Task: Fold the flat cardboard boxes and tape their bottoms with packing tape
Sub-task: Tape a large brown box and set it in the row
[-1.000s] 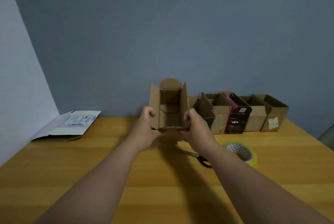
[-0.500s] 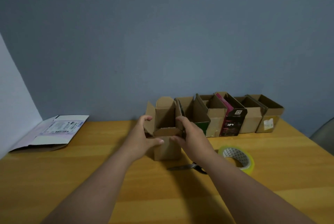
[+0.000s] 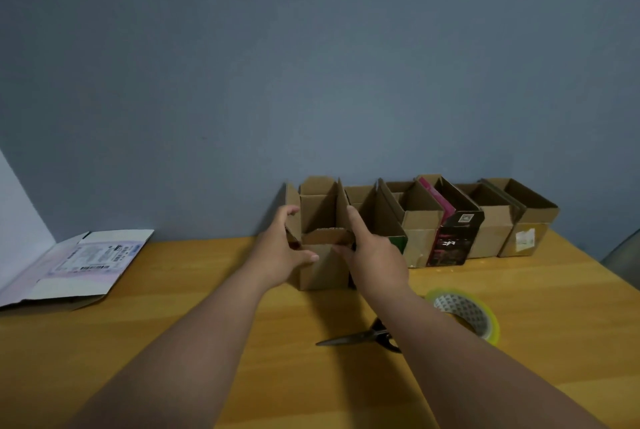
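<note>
At the left edge of the frame a flat cardboard box [image 3: 74, 264] lies on the tabletop [image 3: 173, 342], likely light and bendy, best lifted by its edges. Centre frame, the left hand [image 3: 282, 252] grips the left wall of an upright open-topped box [image 3: 322, 238], fingers curled round it. The right hand [image 3: 372, 255] clasps the right wall likewise. Thin card probably dents under squeezing; hold it near the corners.
</note>
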